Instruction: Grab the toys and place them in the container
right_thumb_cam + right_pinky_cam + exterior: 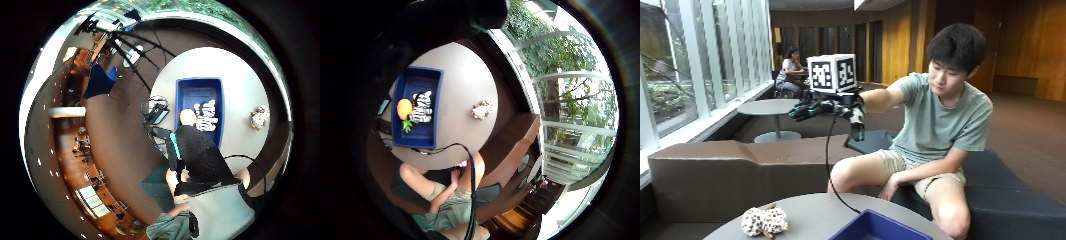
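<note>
Tall windows line the lounge beside you, and your gloved right hand hangs high in the air at the end of your outstretched arm, fingers straight and relaxed, holding nothing. That height reads like a pause between trips rather than a reach. Far below your palm sits the round grey counter. On it, the blue container lies on the side nearer your knees, already holding a zebra toy and an orange fruit toy laid side by side. Farther out from your hand, well apart from the container and toward the counter's window-side edge, the spotted plush toy rests alone, probably the last one to collect, so you would need to lower your hand a long way to reach it.
</note>
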Motion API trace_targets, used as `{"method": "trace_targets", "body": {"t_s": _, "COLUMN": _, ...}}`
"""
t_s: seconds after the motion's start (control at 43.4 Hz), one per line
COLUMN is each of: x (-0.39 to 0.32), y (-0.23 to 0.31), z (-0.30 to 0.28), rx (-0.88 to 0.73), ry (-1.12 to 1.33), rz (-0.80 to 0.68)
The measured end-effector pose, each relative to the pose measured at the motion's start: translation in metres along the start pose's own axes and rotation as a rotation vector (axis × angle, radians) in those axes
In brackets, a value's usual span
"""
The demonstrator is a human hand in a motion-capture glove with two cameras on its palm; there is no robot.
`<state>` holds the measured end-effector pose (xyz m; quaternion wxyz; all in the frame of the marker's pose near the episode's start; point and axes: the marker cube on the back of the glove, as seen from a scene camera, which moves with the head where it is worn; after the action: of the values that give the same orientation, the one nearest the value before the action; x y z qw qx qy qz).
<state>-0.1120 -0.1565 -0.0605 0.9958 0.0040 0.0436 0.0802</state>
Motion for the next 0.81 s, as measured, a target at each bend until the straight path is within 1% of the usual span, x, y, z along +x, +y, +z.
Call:
{"method": "trace_targets", "body": {"t_s": 0.184, "x": 0.097, "y": -0.009, "z": 0.022, "rx": -0.017, "ry": 0.064, "rz": 0.103}}
{"method": "trace_targets", "body": {"t_s": 0.369, "x": 0.18, "y": -0.041, "z": 0.087, "rx": -0.102, "ry": 0.053, "rz": 0.166}}
{"method": "trace_targets", "body": {"t_s": 0.53, "x": 0.238, "y": -0.061, "z": 0.165, "rx": -0.199, "ry": 0.039, "rz": 0.261}}
{"method": "trace_targets", "body": {"t_s": 0.599, "x": 0.27, "y": -0.067, "z": 0.22, "rx": -0.223, "ry": 0.024, "rz": 0.35}}
{"method": "trace_targets", "body": {"t_s": 0.668, "x": 0.298, "y": -0.07, "z": 0.273, "rx": -0.245, "ry": 0.062, "rz": 0.439}}
{"method": "trace_targets", "body": {"t_s": 0.737, "x": 0.31, "y": -0.072, "z": 0.317, "rx": -0.331, "ry": 0.072, "rz": 0.495}}
{"method": "trace_targets", "body": {"t_s": 0.806, "x": 0.315, "y": -0.071, "z": 0.352, "rx": -0.411, "ry": 0.012, "rz": 0.55}}
